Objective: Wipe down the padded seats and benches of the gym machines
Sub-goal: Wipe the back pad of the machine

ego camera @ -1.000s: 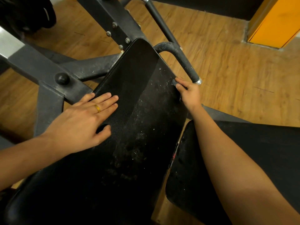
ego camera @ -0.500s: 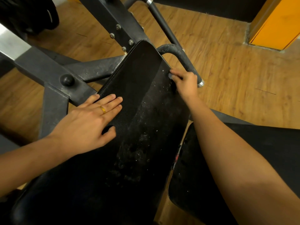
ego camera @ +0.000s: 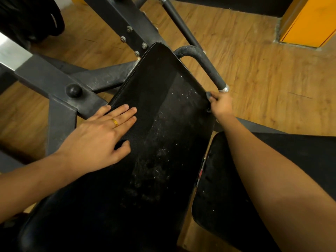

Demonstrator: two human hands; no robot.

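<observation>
A long black padded bench (ego camera: 160,124) runs away from me, its surface speckled with white dust and smudges. My left hand (ego camera: 101,137), wearing a gold ring, lies flat with straight fingers on the pad's left side. At the pad's right edge, just below the end of a curved grip bar (ego camera: 205,64), my right hand (ego camera: 221,105) pinches a small dark cloth (ego camera: 209,95) against the edge. Most of the cloth is hidden by my fingers. A second black seat pad (ego camera: 227,197) sits lower right, partly under my right forearm.
The machine's dark steel frame (ego camera: 54,79) with bolts and a round knob (ego camera: 73,90) stands left of the bench. A black post (ego camera: 180,20) rises behind the bar. Wooden floor (ego camera: 263,73) lies to the right, with an orange panel (ego camera: 309,20) at top right.
My right hand slid up the pad's right edge, then back toward me to just below the grip bar's end. My left hand stayed flat on the pad.
</observation>
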